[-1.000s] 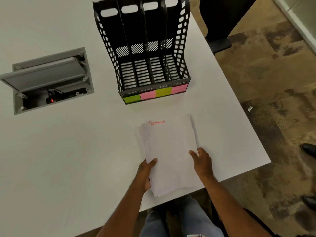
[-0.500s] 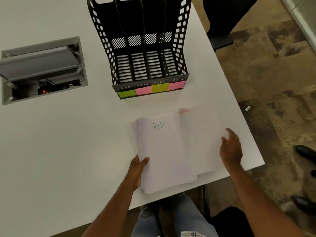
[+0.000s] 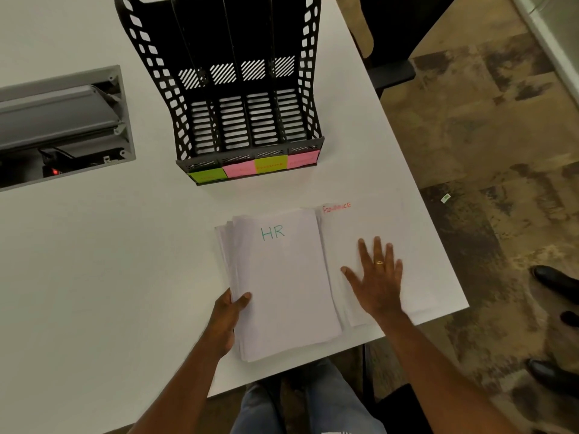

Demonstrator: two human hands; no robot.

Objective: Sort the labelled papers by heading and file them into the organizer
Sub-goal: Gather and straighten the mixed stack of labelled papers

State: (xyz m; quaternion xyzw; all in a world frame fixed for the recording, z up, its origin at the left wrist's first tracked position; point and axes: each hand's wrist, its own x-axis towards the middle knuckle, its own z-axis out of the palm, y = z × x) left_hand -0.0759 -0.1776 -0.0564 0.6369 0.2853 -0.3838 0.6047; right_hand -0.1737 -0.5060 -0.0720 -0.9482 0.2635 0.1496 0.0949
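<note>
A stack of white papers lies near the table's front edge, its top sheet headed "HR" in green. My left hand grips the stack's left edge, thumb on top. To its right lies a single sheet headed "FINANCE" in red. My right hand rests flat on that sheet with fingers spread. Beyond the papers stands a black mesh organizer with several slots, all looking empty, each fronted by a green or pink sticky label.
The white table ends just right of the FINANCE sheet and at the front. A grey cable hatch stands open at the left. A dark chair stands behind the table. Black shoes stand on the floor at right.
My right hand slid the top FINANCE sheet off the stack to the right, uncovering the HR sheet, and now lies flat on it. My left hand stayed on the stack's left edge.
</note>
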